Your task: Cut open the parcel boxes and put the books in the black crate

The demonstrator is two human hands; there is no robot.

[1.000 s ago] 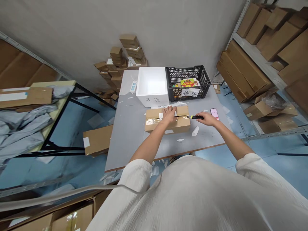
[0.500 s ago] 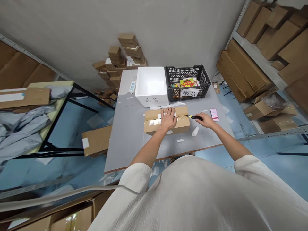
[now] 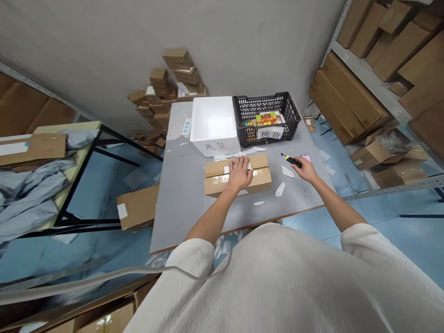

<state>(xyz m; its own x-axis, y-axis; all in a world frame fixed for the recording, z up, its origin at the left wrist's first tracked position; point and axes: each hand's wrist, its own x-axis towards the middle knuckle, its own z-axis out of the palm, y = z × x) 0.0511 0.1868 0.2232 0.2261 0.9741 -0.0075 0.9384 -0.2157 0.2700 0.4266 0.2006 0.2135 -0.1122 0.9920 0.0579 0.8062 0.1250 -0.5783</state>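
Note:
A taped cardboard box [image 3: 258, 179] lies on the grey table [image 3: 176, 194] in front of me. On its top my left hand [image 3: 240, 174] rests flat, fingers stretched out, beside a white label. To the right of the box my right hand [image 3: 305, 169] is closed around a black and yellow utility knife [image 3: 292, 160], its tip pointing left and apart from the box. Partly covered by that hand is a phone [image 3: 306, 158] on the table. Scraps of white paper [image 3: 280, 188] lie between the box and my right hand.
A white foam box [image 3: 215, 134] and a black plastic crate [image 3: 267, 118] holding colourful packets stand at the table's back. Small cartons [image 3: 176, 69] are stacked behind on the left. Shelves with boxes [image 3: 350, 101] line the right; a side table holds grey parcels [image 3: 31, 185].
My right hand has moved right with the utility knife, away from the box's right end and over the phone. My left hand stays on the box.

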